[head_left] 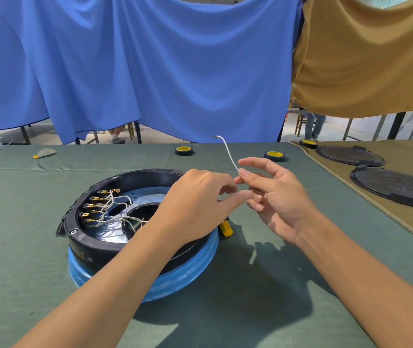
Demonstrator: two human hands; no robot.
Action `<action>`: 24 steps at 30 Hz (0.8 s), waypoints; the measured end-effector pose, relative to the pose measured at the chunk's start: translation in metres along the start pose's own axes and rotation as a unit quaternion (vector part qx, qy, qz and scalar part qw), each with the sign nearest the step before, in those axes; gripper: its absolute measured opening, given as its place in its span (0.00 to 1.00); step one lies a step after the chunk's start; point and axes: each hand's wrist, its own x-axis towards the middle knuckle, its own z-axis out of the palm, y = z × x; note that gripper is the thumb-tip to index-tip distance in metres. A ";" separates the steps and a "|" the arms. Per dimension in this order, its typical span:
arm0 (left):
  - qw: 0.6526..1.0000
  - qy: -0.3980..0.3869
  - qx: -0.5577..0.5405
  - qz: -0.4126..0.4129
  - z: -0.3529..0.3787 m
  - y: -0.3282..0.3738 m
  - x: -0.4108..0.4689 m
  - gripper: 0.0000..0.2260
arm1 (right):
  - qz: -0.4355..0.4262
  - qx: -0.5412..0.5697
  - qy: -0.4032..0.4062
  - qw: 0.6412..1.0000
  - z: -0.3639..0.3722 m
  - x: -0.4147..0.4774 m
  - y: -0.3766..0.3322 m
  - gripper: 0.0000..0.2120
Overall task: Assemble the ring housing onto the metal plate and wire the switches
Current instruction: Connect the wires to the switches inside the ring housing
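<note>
Now | right hand grip pinches white wire; left hand grip unclear | risk: pinch loosens, wire slips, its free end above the grip drops.

Black plastic ring housing: smooth, glossy. Round metal plate inside it: polished, mirror-bright. Brass-coloured metal terminals: shiny. Thin white wire: matt sheath. Translucent blue plastic base ring: slick sheen. Green cloth table cover: matt, creased. Round black plastic lids: dull, ridged. Draped blue cloth, draped tan cloth: soft, matt.
</note>
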 end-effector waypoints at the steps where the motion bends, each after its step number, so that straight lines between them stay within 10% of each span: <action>1: 1.000 0.008 0.004 0.002 0.000 0.000 0.000 0.17 | 0.010 0.008 -0.006 1.000 0.002 -0.001 0.001 0.10; 19: 0.999 0.040 -0.028 0.002 -0.002 -0.001 0.000 0.08 | 0.010 0.025 0.050 0.998 0.022 -0.011 0.013 0.07; 24: 0.992 0.072 -0.066 -0.081 -0.004 -0.002 -0.001 0.08 | -0.114 -0.175 0.154 0.966 0.018 -0.010 0.015 0.07</action>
